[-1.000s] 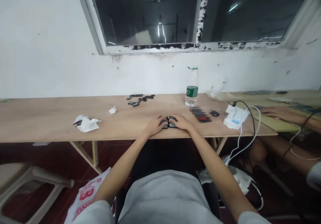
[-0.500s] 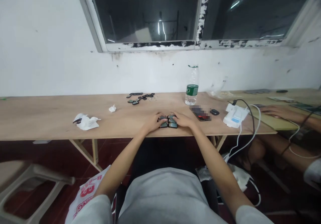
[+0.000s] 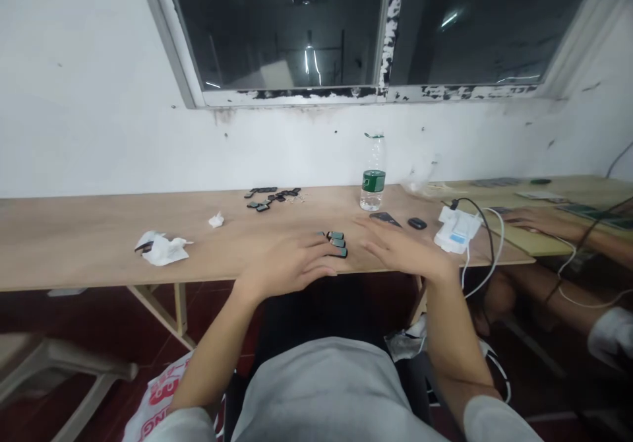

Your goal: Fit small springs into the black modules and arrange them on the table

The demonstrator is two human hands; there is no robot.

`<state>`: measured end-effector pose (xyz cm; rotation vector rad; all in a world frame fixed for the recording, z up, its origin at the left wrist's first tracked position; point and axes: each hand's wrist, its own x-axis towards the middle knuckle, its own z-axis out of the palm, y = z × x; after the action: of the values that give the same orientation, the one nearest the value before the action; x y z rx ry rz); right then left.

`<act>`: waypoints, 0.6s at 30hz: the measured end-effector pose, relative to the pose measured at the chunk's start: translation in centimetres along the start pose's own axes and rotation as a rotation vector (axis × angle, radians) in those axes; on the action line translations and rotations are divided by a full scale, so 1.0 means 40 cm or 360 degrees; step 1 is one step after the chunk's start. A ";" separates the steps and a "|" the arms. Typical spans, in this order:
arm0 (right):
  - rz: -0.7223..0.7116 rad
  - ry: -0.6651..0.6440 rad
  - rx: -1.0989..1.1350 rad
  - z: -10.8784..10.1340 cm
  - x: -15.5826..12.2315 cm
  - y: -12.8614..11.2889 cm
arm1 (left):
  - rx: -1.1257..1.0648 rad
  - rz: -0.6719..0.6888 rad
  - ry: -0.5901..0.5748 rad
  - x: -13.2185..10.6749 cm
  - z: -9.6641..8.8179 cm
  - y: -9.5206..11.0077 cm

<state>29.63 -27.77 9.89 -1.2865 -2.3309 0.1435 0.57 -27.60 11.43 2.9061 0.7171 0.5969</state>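
Observation:
Several small flat dark pieces (image 3: 338,243) with grey-green faces lie grouped near the table's front edge. My left hand (image 3: 291,264) is stretched out flat above their left part, its fingers covering some of them. Whether it touches them I cannot tell. To their right is my right hand (image 3: 403,249), palm down with fingers extended and apart, holding nothing. Its fingers reach toward a dark flat phone-like thing (image 3: 386,218), partly hidden behind the hand. Farther back on the table lie more dark pieces (image 3: 271,198), loosely scattered, with tiny light bits (image 3: 298,198) beside them.
A water bottle (image 3: 372,181) stands behind the right hand. Rightward are a small black oval object (image 3: 417,223) and a white power strip (image 3: 455,229) with cables. Crumpled tissues (image 3: 165,249) lie left on the wooden table (image 3: 79,237). Another person's hand (image 3: 537,219) rests far right.
Both hands have come off the pieces and apart, with fingers straightened. The right hand moved rightward, now partly covering the phone-like thing. The view has shifted slightly.

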 end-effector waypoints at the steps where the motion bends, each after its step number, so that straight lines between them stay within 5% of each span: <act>1: -0.0029 0.0136 -0.0023 -0.028 -0.048 -0.030 | 0.0028 0.0004 0.0017 -0.011 -0.016 0.022; 6: -0.0129 0.0225 -0.0100 -0.111 -0.206 -0.125 | 0.0086 0.0029 0.0049 -0.073 -0.076 0.100; 18: -0.0277 -0.0012 0.0001 -0.165 -0.336 -0.126 | -0.0073 0.0265 -0.0145 -0.176 -0.118 0.240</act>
<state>34.73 -42.49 12.57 -1.0780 -2.4353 0.0923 -2.88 -39.39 15.01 2.9469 0.4482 0.4851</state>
